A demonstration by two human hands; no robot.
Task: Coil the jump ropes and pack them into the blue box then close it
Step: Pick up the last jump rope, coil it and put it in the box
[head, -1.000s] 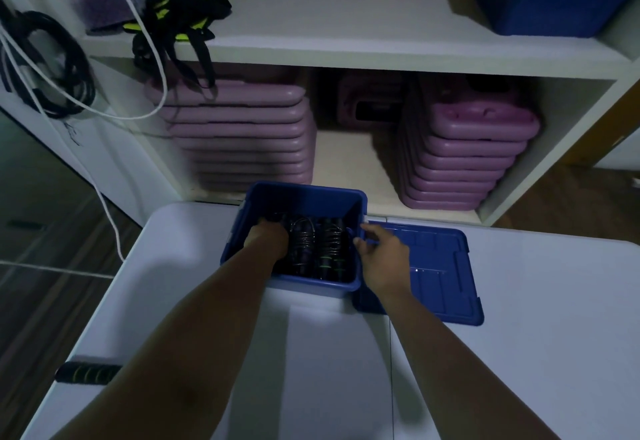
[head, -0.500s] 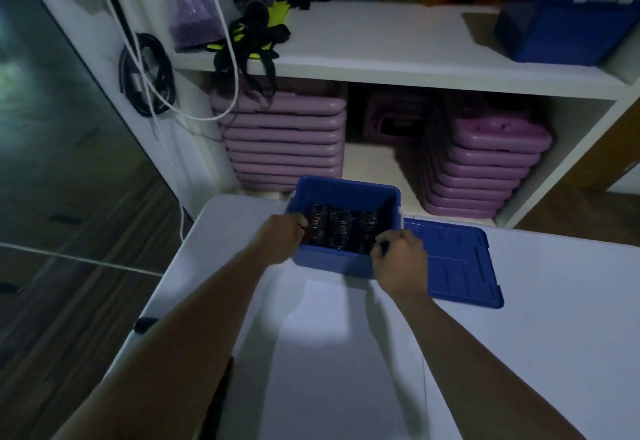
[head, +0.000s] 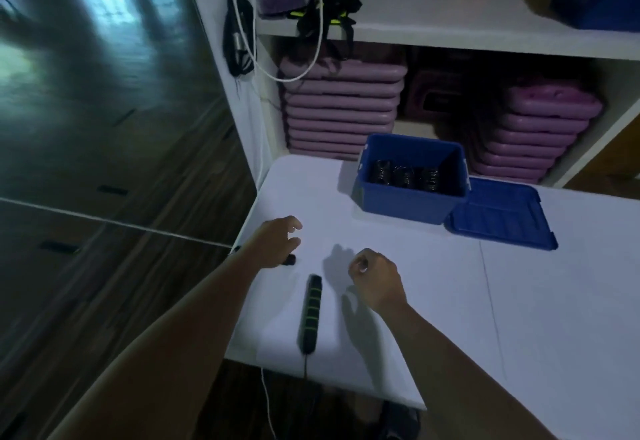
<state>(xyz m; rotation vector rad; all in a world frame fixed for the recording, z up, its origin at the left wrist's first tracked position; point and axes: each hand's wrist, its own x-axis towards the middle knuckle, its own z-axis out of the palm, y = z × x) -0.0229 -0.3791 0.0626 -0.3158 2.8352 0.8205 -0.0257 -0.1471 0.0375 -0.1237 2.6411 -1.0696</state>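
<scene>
A black, green-banded jump-rope handle [head: 310, 313] lies on the white surface [head: 519, 318] between both empty hands, its long axis running toward the open blue box [head: 408, 204], with the loosely curled right hand [head: 375, 280] slightly nearer than the spread left hand [head: 277, 244].

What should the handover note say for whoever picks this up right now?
Left hand: open, empty, above a second black handle at the table's left edge.
Right hand: loosely curled, empty, above the table.
Blue box: open, at the table's back, three coiled ropes inside. Lid lies flat against its right side.
One black-and-green handle lies near the front edge, cord hanging off.
Left: coil that rope, pack it, close the box.
</scene>
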